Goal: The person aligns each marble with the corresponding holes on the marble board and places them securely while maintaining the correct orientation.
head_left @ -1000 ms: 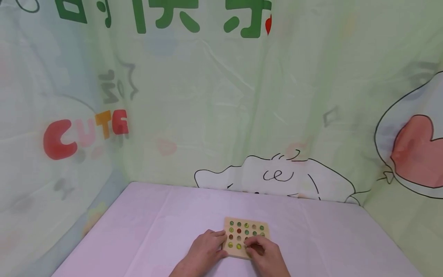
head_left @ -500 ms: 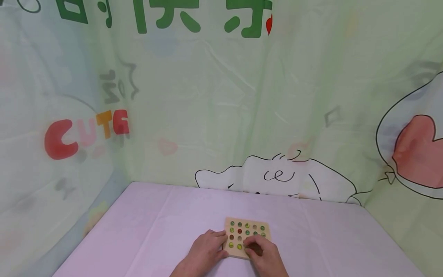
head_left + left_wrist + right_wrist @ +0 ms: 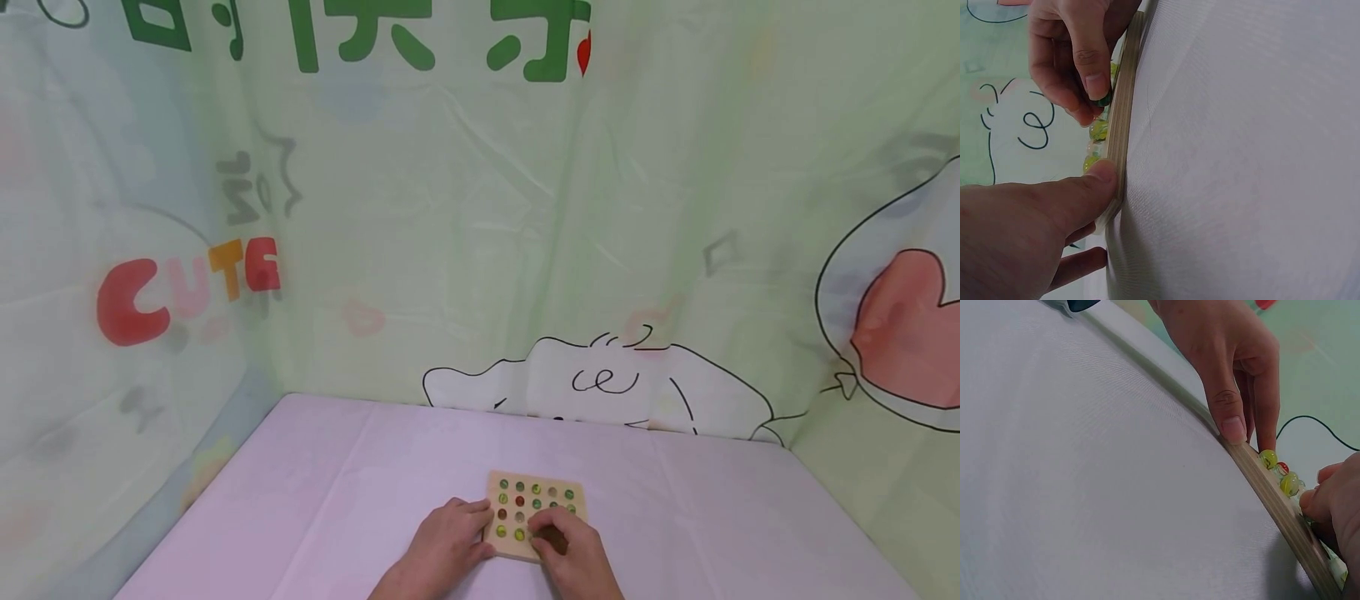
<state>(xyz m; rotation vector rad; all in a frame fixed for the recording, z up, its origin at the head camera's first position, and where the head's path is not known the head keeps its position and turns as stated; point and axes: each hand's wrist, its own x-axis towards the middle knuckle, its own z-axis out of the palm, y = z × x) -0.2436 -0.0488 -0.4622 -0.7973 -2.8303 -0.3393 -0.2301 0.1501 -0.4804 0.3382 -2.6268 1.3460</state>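
A square wooden board (image 3: 512, 547) lies on the table, with rows of glass marbles in its dimples. Among them are green ones, yellow-green ones (image 3: 501, 531) and a red one (image 3: 520, 501). My left hand (image 3: 444, 540) holds the board at its near-left corner; in the left wrist view its thumb (image 3: 1102, 175) presses the near edge. Over the near-right part of the board, my right hand (image 3: 576, 546) pinches a dark green marble (image 3: 1105, 100) between thumb and fingers, close to the board's surface. That hand hides the marbles beneath it.
A pale pink-white cloth covers the table (image 3: 360, 492). Behind it hangs a light green curtain (image 3: 420, 250) with printed letters and cartoon drawings. A dark object (image 3: 1082, 305) shows at the top edge of the right wrist view.
The right fingertips have shifted very slightly left over the board, covering a red marble that showed beside them a second ago. My left hand and the board stay in place.
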